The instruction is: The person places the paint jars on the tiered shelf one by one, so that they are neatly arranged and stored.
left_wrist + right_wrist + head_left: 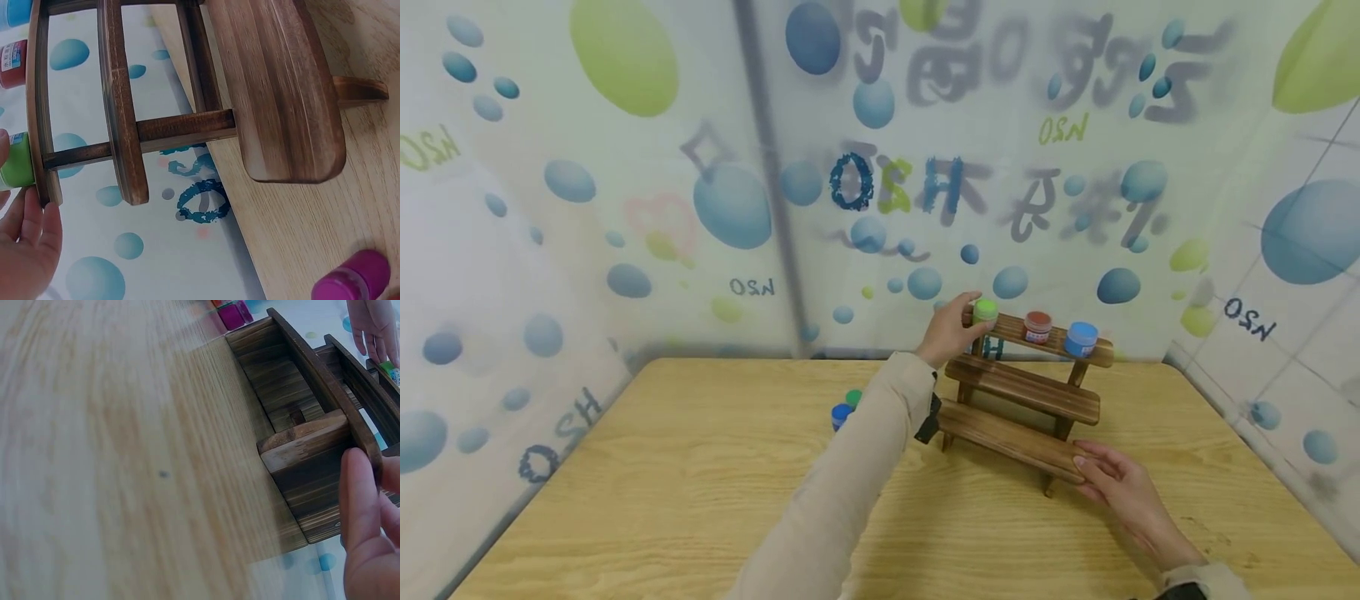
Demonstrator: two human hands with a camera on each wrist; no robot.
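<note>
A three-tier wooden stand (1022, 383) stands on the table, its steps rising toward the back. My left hand (946, 333) pinches a jar with a light green lid (985, 313) at the left end of the top tier. Along that same tier sit a red-brown jar (1037, 327) in the middle and a blue jar (1081, 340) toward the right end. The right hand (1123, 492) grips the right end of the lowest tier, as the right wrist view also shows its fingers (361, 506) against the wood.
Partly behind the left sleeve, a dark blue jar (841, 414) and a green-lidded jar (853, 397) stand on the wooden table (700, 467). The left wrist view shows a purple jar (353, 278). A bubble-printed curtain (865, 283) borders the table's back.
</note>
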